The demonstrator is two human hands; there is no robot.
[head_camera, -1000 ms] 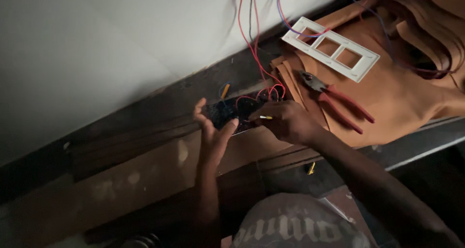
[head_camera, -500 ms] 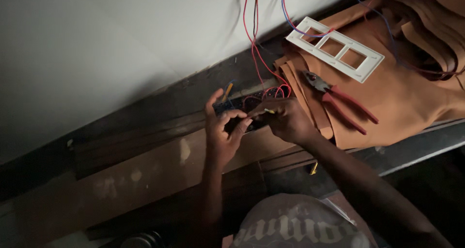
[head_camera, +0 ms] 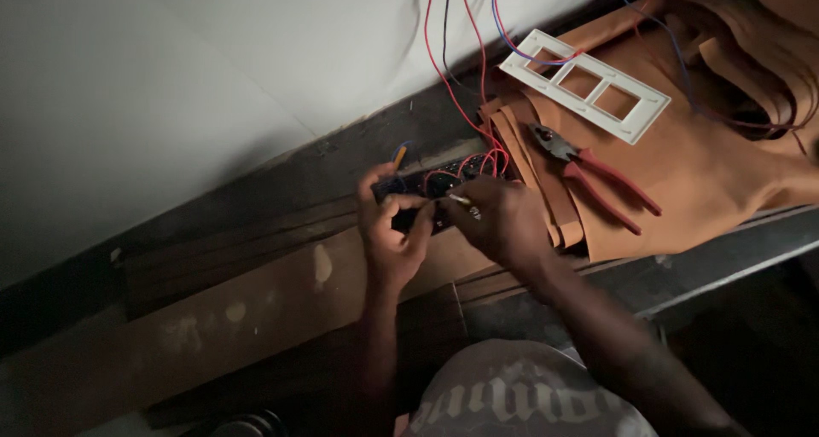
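Note:
My left hand (head_camera: 391,232) grips a dark switch module (head_camera: 444,181) from its left end, fingers curled around it. My right hand (head_camera: 499,224) holds a thin yellowish tool (head_camera: 461,200) with its tip against the module. Red wires (head_camera: 444,79) hang down the wall and loop into the top of the module. The module's face is mostly hidden by my fingers.
Red-handled pliers (head_camera: 597,177) lie on a tan cloth (head_camera: 725,173) to the right. A white three-opening cover plate (head_camera: 584,83) rests on the cloth's upper part. Blue and black wires hang beside the red ones. A dark wooden ledge (head_camera: 213,232) runs along the white wall.
My left hand has slid rightward and closed around the module's left end. My right hand stayed on the tool at the module. The view shifted slightly.

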